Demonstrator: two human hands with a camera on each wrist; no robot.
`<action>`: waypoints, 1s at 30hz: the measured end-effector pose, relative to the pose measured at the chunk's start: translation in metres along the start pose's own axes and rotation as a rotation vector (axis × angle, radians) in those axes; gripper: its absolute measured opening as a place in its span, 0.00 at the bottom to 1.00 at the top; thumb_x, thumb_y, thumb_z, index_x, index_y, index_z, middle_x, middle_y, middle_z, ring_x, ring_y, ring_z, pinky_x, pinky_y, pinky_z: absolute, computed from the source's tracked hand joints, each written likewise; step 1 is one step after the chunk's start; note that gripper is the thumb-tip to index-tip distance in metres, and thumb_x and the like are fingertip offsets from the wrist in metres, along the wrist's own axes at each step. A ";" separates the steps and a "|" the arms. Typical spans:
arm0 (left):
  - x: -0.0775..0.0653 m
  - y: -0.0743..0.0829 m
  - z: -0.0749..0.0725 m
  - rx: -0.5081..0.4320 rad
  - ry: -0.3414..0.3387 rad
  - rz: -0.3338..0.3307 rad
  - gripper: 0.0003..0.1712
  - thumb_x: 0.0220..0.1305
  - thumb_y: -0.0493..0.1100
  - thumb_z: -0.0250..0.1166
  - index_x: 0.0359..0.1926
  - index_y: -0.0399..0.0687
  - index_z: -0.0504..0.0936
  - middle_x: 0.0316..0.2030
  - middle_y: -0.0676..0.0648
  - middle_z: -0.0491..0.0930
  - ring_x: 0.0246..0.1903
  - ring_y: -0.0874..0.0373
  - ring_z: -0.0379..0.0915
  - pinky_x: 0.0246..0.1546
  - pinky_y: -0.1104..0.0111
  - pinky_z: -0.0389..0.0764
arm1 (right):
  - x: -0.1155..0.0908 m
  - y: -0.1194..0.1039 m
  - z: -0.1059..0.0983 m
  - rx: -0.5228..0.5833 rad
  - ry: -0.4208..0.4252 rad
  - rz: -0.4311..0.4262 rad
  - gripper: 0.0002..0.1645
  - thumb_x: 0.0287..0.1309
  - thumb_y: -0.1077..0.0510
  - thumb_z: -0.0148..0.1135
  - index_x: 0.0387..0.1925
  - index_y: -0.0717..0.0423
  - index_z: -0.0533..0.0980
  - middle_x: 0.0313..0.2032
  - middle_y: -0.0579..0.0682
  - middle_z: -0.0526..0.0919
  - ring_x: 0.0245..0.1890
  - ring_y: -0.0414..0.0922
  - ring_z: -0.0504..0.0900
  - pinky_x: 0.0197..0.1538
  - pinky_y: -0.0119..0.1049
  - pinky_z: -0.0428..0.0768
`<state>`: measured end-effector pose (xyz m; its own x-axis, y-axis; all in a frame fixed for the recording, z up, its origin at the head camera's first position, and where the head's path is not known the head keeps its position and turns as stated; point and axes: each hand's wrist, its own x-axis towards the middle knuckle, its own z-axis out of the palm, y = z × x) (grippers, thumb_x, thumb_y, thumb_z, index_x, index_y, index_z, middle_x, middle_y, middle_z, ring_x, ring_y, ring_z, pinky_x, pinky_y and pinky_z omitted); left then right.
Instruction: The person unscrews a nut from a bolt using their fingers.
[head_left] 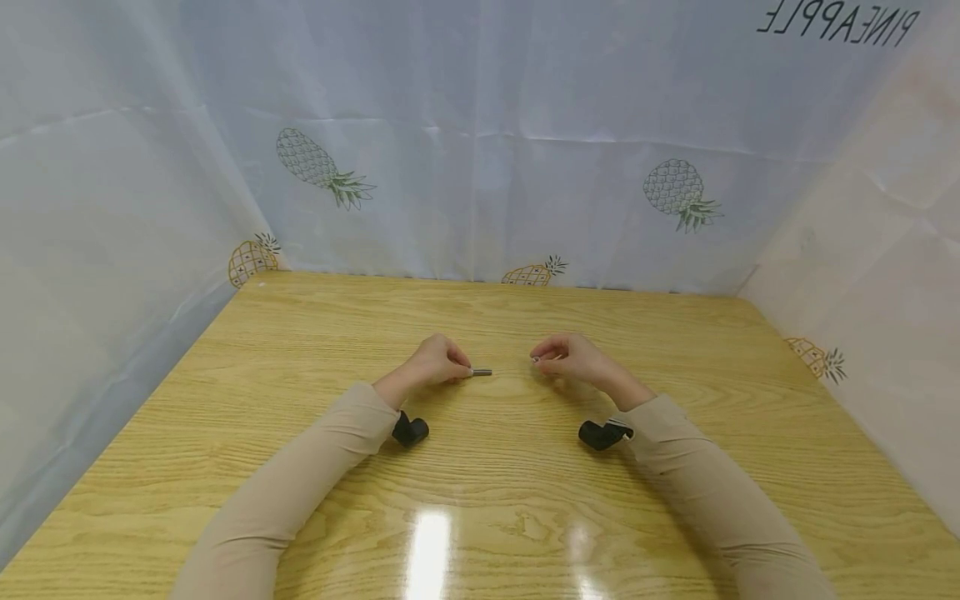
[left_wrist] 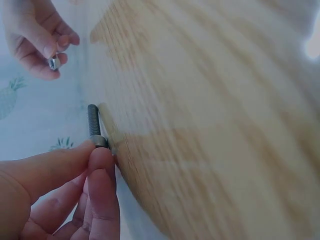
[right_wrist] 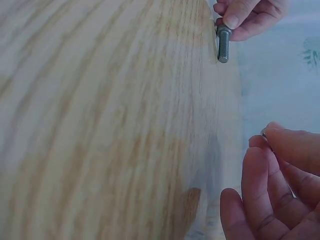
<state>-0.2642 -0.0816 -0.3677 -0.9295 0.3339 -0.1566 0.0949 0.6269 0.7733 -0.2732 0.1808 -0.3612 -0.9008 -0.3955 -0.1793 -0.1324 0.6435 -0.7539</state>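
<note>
Between thumb and fingertips, my left hand (head_left: pixel 437 362) pinches a dark metal bolt (left_wrist: pixel 94 120) by its head. The bolt's threaded shank (right_wrist: pixel 224 49) sticks out toward the right hand, roughly level and just above the table. My right hand (head_left: pixel 576 360) pinches a small shiny nut (left_wrist: pixel 54 62) between thumb and fingers; in the right wrist view the fingers hide most of it. Bolt and nut are apart, with a short gap between the two hands.
Both hands are over a wood-grain table (head_left: pixel 495 475). A black wrist device (head_left: pixel 411 429) sits below the left wrist, another black device (head_left: pixel 600 434) below the right. A pale curtain (head_left: pixel 450 192) printed with pineapples encloses the table's back and sides.
</note>
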 end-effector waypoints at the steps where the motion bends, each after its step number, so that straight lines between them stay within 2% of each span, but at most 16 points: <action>1: 0.000 0.000 0.000 -0.001 0.001 -0.001 0.10 0.58 0.37 0.65 0.39 0.34 0.85 0.29 0.42 0.84 0.24 0.64 0.75 0.26 0.77 0.77 | 0.000 0.000 0.000 -0.003 -0.001 0.002 0.18 0.61 0.57 0.60 0.50 0.62 0.76 0.39 0.55 0.80 0.38 0.46 0.79 0.39 0.34 0.78; 10: -0.003 -0.002 -0.002 -0.039 0.000 -0.020 0.16 0.59 0.41 0.64 0.45 0.35 0.82 0.36 0.41 0.84 0.30 0.61 0.78 0.32 0.73 0.81 | 0.002 0.001 0.000 -0.028 0.004 0.006 0.17 0.59 0.58 0.61 0.49 0.60 0.77 0.38 0.53 0.80 0.36 0.43 0.77 0.37 0.32 0.76; 15: -0.003 -0.003 -0.003 -0.046 -0.003 -0.026 0.16 0.63 0.43 0.61 0.46 0.37 0.82 0.35 0.42 0.84 0.29 0.60 0.76 0.28 0.74 0.78 | 0.003 0.002 0.001 -0.030 0.000 0.011 0.17 0.58 0.58 0.62 0.48 0.61 0.77 0.36 0.53 0.81 0.34 0.42 0.77 0.36 0.31 0.75; 22: -0.005 -0.003 -0.005 -0.093 0.006 -0.067 0.17 0.65 0.45 0.59 0.49 0.41 0.81 0.35 0.44 0.83 0.29 0.60 0.71 0.25 0.75 0.72 | 0.003 0.000 0.004 -0.061 -0.003 0.004 0.16 0.58 0.59 0.62 0.46 0.63 0.78 0.37 0.56 0.82 0.31 0.41 0.77 0.31 0.31 0.76; 30: -0.007 -0.002 -0.006 -0.113 0.012 -0.077 0.18 0.66 0.46 0.58 0.51 0.42 0.80 0.35 0.44 0.82 0.29 0.59 0.71 0.27 0.74 0.73 | 0.004 0.000 0.005 -0.123 0.006 -0.011 0.14 0.58 0.60 0.62 0.45 0.63 0.78 0.39 0.57 0.82 0.32 0.42 0.76 0.31 0.30 0.76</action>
<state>-0.2604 -0.0897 -0.3647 -0.9369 0.2784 -0.2115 -0.0173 0.5671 0.8235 -0.2747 0.1756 -0.3648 -0.9014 -0.3993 -0.1676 -0.1915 0.7147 -0.6727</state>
